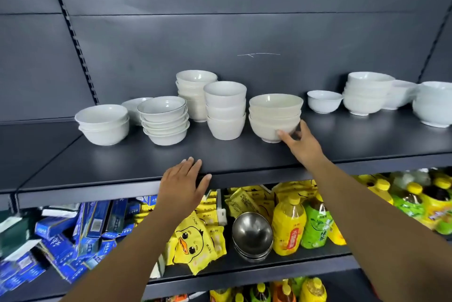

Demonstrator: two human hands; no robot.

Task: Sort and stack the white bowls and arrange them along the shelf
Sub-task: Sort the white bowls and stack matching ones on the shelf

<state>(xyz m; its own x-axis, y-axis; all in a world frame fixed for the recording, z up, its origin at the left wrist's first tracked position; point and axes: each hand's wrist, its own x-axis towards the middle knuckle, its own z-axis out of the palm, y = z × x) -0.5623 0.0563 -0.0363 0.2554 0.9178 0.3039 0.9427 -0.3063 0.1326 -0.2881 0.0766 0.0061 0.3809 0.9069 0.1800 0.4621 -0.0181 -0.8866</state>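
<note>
Dark grey panelling backs a dark shelf (244, 155) that spans the view from nine to three o'clock and carries rows of white bowls. On the shelf below, blue boxes (61, 235) lie heaped at eight o'clock, yellow duck packets (193, 238) sit near six, and bottled drinks (288, 226) fill the four o'clock side, with stacked steel bowls (252, 235) between packets and bottles. Among the white ware, a large stack (433, 106) stands at the far three o'clock edge, beside a tall wide stack (367, 93) and one small single bowl (324, 101) at two o'clock. At centre stands a three-bowl wide stack (274, 115), with a stack of deep cups (225, 109) just to its nine o'clock side and a taller stack (194, 91) behind that. Toward ten o'clock sit a stack of dark-rimmed shallow bowls (165, 119) and a low pair (102, 124), with another bowl partly hidden behind them. The right hand (302, 141) reaches to the wide centre stack, its grip spread, thumb and fingers touching the lowest bowl's four o'clock side without closing round it. The left hand (182, 184) lies flat and released on the shelf's front edge at six o'clock, holding nothing.
</note>
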